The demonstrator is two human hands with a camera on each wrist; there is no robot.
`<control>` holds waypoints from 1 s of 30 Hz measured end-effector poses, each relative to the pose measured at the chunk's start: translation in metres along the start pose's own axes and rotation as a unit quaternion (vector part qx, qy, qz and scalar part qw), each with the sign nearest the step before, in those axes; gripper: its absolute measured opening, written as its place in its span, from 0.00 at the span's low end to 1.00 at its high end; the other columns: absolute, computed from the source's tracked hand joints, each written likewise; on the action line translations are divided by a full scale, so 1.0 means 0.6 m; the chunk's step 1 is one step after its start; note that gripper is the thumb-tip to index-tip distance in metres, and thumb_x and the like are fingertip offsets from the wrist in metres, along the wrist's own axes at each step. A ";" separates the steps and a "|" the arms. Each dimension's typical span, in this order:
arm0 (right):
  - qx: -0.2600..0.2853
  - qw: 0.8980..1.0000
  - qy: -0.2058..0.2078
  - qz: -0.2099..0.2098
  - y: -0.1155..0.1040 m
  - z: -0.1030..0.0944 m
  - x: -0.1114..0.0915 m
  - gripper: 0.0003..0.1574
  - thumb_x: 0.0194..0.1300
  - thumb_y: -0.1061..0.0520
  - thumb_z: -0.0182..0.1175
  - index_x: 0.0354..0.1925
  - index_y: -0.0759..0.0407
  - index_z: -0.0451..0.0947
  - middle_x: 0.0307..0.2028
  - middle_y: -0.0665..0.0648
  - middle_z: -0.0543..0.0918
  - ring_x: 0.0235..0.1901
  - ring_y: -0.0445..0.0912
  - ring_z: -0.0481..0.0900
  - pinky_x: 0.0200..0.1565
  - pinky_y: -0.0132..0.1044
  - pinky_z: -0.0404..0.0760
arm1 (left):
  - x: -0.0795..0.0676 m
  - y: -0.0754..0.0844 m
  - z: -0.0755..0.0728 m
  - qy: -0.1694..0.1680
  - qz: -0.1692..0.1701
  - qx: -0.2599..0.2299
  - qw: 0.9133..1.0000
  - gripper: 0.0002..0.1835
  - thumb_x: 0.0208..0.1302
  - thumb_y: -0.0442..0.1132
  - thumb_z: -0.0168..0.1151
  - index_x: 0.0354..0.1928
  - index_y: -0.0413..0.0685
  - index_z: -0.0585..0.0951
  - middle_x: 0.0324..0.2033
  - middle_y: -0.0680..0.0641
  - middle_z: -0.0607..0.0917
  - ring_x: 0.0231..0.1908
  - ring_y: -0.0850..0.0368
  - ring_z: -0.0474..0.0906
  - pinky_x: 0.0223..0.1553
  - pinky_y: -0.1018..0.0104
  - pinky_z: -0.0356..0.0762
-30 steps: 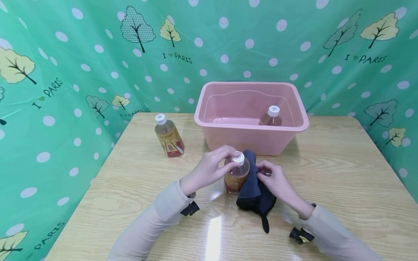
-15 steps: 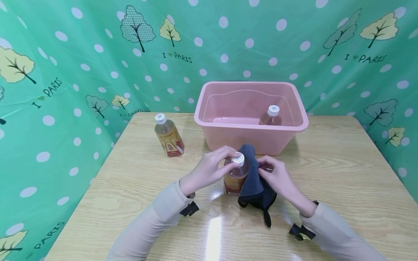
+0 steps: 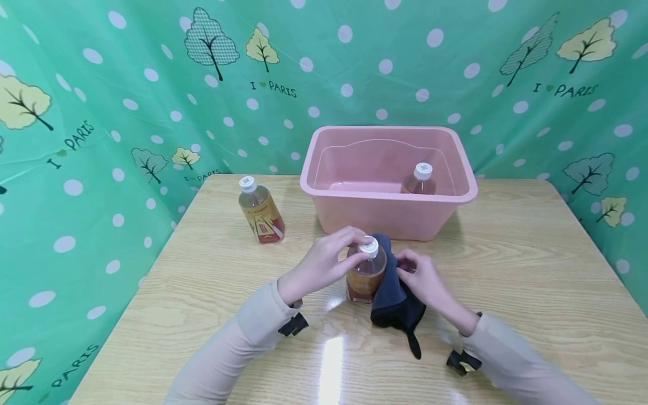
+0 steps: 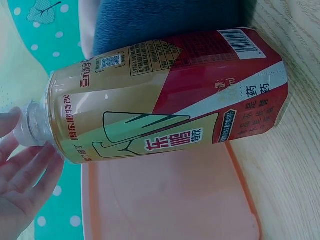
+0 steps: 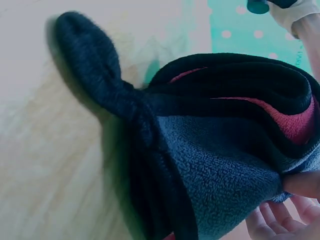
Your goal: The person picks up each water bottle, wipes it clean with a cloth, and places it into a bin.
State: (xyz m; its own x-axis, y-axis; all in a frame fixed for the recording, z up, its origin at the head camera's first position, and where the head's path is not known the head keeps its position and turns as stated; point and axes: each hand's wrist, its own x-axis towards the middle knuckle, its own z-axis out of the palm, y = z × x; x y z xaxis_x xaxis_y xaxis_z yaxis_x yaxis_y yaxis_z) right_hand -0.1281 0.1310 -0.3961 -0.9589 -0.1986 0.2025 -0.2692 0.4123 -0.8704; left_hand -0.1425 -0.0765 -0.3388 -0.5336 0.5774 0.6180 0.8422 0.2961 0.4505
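My left hand pinches the white cap of a drink bottle, which stands upright on the table with a gold and red label. Against the bottle's right side lies a folded dark blue-grey cloth with black edging and a hanging loop. My right hand pinches this cloth between thumb and fingers. Up close in the right wrist view, the fuzzy cloth shows a pink inner face between its folds. The bottle hides part of the cloth's far side.
Behind the hands stands a pink plastic bin, with one capped bottle inside at its right. Another bottle stands on the table at the left. A green dotted curtain hangs behind and along the sides.
The right hand has rubbed the cloth along the bottle's side, rising slightly and then coming back down and a little left. The left hand has stayed on the cap.
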 end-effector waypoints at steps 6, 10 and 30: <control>-0.012 1.000 -0.004 0.006 0.014 0.007 -0.001 0.10 0.49 0.79 0.54 0.32 0.72 0.75 0.30 0.63 0.79 0.28 0.44 0.76 0.31 0.29 0.76 | 0.000 0.001 0.000 0.002 0.001 0.004 1.000 0.10 0.54 0.34 0.62 0.39 0.40 0.77 0.36 0.48 0.79 0.33 0.65 0.73 0.35 0.75 0.74; -0.011 1.000 -0.013 0.008 0.021 0.009 -0.002 0.10 0.50 0.78 0.53 0.31 0.71 0.75 0.30 0.63 0.79 0.28 0.44 0.77 0.31 0.29 0.76 | 0.001 0.001 0.001 0.002 0.002 0.012 1.000 0.10 0.54 0.34 0.62 0.39 0.40 0.77 0.36 0.48 0.79 0.32 0.65 0.73 0.34 0.75 0.74; -0.019 1.000 -0.003 0.016 0.008 0.002 -0.007 0.10 0.50 0.77 0.54 0.33 0.70 0.76 0.30 0.62 0.79 0.28 0.46 0.76 0.31 0.32 0.76 | 0.001 0.002 -0.001 -0.004 -0.001 0.010 1.000 0.10 0.55 0.34 0.61 0.39 0.40 0.77 0.36 0.48 0.79 0.33 0.65 0.73 0.35 0.76 0.74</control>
State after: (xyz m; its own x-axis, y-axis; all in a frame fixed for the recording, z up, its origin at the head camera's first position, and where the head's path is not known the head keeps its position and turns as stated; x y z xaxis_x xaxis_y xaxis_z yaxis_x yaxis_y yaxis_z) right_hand -0.1254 0.1330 -0.4015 -0.9667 -0.1901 0.1713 -0.2410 0.4514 -0.8591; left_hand -0.1415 -0.0762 -0.3377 -0.5341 0.5829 0.6123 0.8430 0.3121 0.4382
